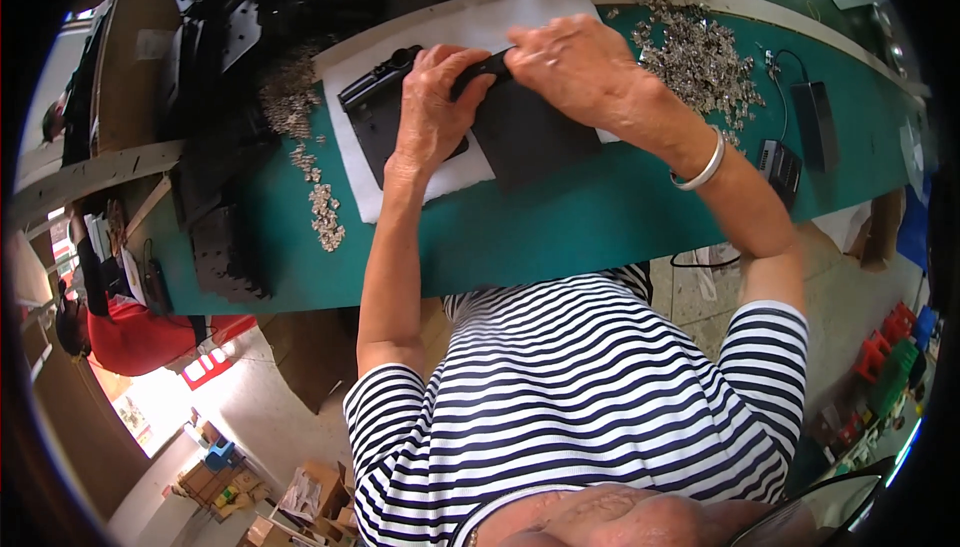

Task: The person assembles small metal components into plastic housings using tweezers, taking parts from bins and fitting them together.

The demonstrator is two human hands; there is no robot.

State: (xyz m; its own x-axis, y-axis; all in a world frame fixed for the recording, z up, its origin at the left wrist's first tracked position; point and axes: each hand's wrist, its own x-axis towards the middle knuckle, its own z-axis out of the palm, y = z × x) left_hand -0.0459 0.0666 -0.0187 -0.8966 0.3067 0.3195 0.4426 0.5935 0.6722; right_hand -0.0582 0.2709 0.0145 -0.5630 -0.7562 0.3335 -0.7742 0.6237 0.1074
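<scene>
Two dark flat pieces lie side by side on a white sheet [450, 169] on the green table. The right-hand black panel [535, 142] has a thick bar-like edge [485, 69] along its far side. My left hand [435, 102] is closed on the left end of that edge, thumb toward the right. My right hand [570, 59] is closed at the edge's other end; its fingers hide whatever small thing may be in them. Left of my left hand is the other black panel [375, 127], with a tube-like far edge [375, 82].
Heaps of small metal pieces lie on the right [700, 62] and left [290, 97]. Black parts [225, 247] are stacked at the left. A small black device [778, 167] and a black box [817, 125] with a cable stand at right. A person in red [140, 332] is beyond the table's left end.
</scene>
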